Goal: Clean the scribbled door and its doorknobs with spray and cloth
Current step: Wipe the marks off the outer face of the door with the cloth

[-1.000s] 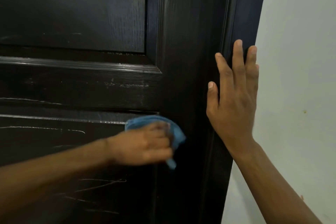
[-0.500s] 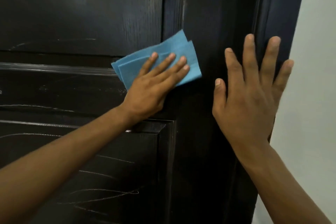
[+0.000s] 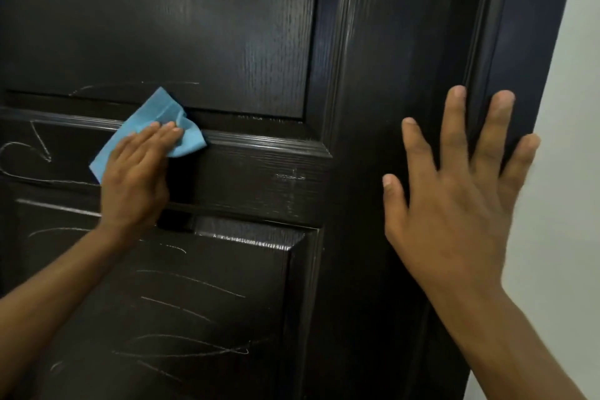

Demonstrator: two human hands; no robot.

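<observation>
Nearest the viewer, the right hand [image 3: 454,204] lies flat against the right-hand upright of the dark door [image 3: 389,42], fingers spread and straight, holding nothing; it appears to be steadying the door, close to its edge where the pale wall [image 3: 568,172] begins.

Further in, the left hand [image 3: 136,178] presses a blue cloth [image 3: 156,120] onto the horizontal rail between the upper and lower panels. The fingers lie straight and close together on top of the cloth, pressing rather than gripping; the cloth is folded, and its upper corner reaches the moulding below the upper panel.

Step in hand, by my judgement: wiping the door face, rail section. White scribbles [image 3: 181,347] are present across the lower panel, on the rail left of the cloth, and faintly along the foot of the upper panel. The job is far from complete.

No doorknob and no spray bottle are in view.

Next move, as a judgement: carry the cloth leftward along the rail over the marks there, keeping firm flat pressure, then down to the lower panel
</observation>
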